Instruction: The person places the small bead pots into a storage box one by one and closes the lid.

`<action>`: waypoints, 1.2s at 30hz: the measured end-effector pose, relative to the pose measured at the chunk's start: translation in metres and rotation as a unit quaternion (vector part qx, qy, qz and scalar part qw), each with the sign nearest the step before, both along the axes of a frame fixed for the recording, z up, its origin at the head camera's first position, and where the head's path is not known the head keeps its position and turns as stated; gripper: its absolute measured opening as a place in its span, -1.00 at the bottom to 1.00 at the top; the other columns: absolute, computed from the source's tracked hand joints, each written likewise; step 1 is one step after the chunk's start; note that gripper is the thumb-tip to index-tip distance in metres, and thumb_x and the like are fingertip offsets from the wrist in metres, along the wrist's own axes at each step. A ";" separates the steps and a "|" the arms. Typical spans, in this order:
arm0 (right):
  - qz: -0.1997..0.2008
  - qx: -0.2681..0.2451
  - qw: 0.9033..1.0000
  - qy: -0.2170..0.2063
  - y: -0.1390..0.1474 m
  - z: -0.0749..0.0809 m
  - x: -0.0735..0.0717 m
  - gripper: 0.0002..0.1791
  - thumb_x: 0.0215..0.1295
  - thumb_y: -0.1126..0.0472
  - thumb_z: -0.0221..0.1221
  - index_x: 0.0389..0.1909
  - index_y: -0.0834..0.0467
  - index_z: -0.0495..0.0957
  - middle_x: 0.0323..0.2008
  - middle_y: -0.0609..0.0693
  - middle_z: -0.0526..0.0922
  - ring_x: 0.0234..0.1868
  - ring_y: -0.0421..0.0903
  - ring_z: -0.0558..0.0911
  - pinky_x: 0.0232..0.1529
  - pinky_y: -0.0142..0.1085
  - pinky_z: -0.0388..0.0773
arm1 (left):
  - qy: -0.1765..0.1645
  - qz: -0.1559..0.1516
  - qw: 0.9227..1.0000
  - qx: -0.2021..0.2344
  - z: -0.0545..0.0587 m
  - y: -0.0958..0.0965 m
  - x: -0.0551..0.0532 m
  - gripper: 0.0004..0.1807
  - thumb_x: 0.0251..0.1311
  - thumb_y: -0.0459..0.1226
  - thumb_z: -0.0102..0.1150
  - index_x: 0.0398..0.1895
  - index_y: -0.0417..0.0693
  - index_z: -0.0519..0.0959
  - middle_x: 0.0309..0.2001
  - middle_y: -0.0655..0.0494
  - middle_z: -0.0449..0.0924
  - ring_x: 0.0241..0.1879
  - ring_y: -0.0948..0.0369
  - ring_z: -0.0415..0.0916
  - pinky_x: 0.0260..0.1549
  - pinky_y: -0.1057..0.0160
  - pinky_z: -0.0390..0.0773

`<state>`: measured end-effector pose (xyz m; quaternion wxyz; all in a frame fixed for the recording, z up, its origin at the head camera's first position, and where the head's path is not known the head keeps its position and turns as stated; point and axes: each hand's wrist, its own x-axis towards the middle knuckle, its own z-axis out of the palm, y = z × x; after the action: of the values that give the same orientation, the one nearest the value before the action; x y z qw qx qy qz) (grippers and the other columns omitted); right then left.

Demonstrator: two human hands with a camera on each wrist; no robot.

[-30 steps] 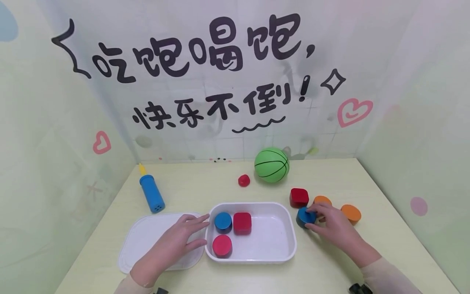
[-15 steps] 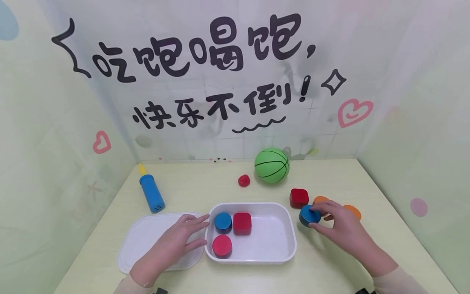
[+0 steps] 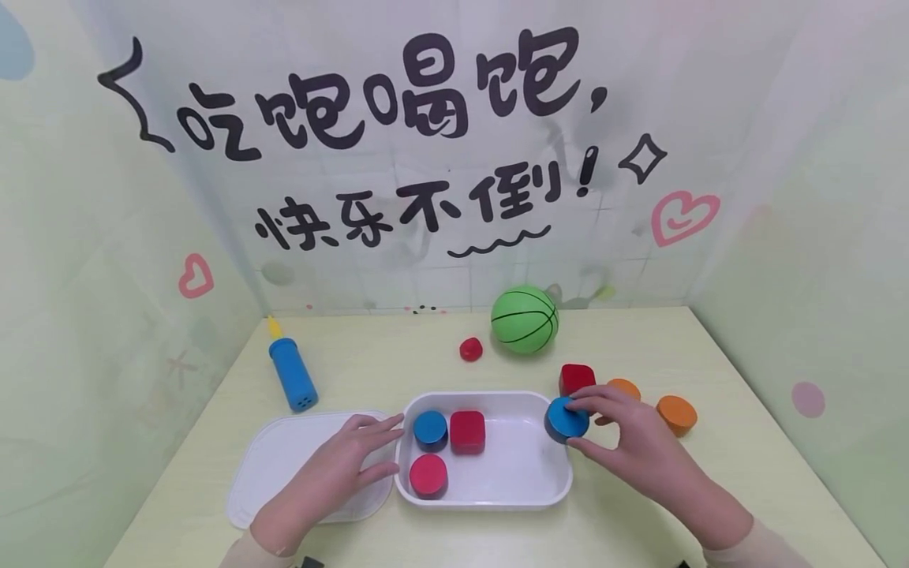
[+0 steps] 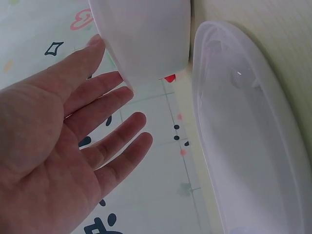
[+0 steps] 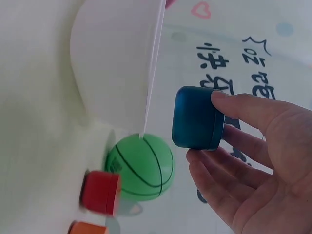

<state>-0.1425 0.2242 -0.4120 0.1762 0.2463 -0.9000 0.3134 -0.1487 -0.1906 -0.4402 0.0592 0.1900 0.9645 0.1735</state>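
Between thumb and fingers my right hand (image 3: 628,430) pinches a round blue tin (image 3: 566,419), raised at the right rim of the white rectangular tub (image 3: 521,503). In the right wrist view the blue tin (image 5: 196,118) shows its smooth side, higher than the tub's rim. My left hand (image 3: 348,454) has its fingers extended, fingertips right at the tub's left rim, as the left wrist view also shows. Inside the tub stand a round blue tin (image 3: 430,430), a square red tin (image 3: 467,432) and a round pinkish-red tin (image 3: 428,475), all toward the left side.
A white lid (image 3: 284,457) lies left of the tub, partly under the left forearm. Right of the tub stand a square red tin (image 3: 577,379) and two orange tins (image 3: 677,414). Behind are a green ball (image 3: 525,319), a small red object (image 3: 471,349) and a blue hand pump (image 3: 293,375).
My right hand has lifted the blue tin from beside the orange tins and carried it left to the tub's right rim. The left hand has stayed in place.
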 end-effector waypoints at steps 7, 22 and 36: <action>0.041 0.004 0.996 -0.076 -0.025 -0.001 0.005 -0.50 0.00 0.24 0.60 0.03 0.02 0.72 0.09 -0.08 0.69 0.02 -0.09 0.69 -0.13 -0.33 0.76 | -0.002 0.007 1.000 0.002 0.000 0.001 0.000 -0.37 0.23 0.06 0.41 0.39 0.25 0.55 0.43 0.29 0.48 0.35 0.07 0.40 0.10 0.01 0.71; 0.164 0.076 0.959 -0.218 -0.066 -0.016 -0.012 -0.54 0.18 0.08 0.51 0.12 -0.03 0.72 0.10 -0.20 0.70 0.15 -0.16 0.65 0.14 -0.28 0.69 | 0.006 0.005 1.000 0.001 0.000 0.001 0.001 -0.37 0.22 0.04 0.42 0.38 0.25 0.56 0.41 0.28 0.50 0.33 0.09 0.41 0.09 0.03 0.71; 0.210 0.116 0.946 -0.220 -0.097 -0.032 -0.025 -0.53 0.19 0.09 0.51 0.14 -0.02 0.71 0.17 -0.15 0.70 0.22 -0.14 0.64 0.22 -0.28 0.64 | 0.011 0.005 1.000 0.004 -0.002 0.001 0.001 -0.37 0.22 0.05 0.42 0.38 0.24 0.56 0.40 0.27 0.51 0.34 0.07 0.41 0.10 0.00 0.70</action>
<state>-0.1677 0.1277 -0.4439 -0.1259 0.3728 -0.8745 0.2834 -0.1475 -0.1895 -0.4419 0.0469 0.1868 0.9655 0.1752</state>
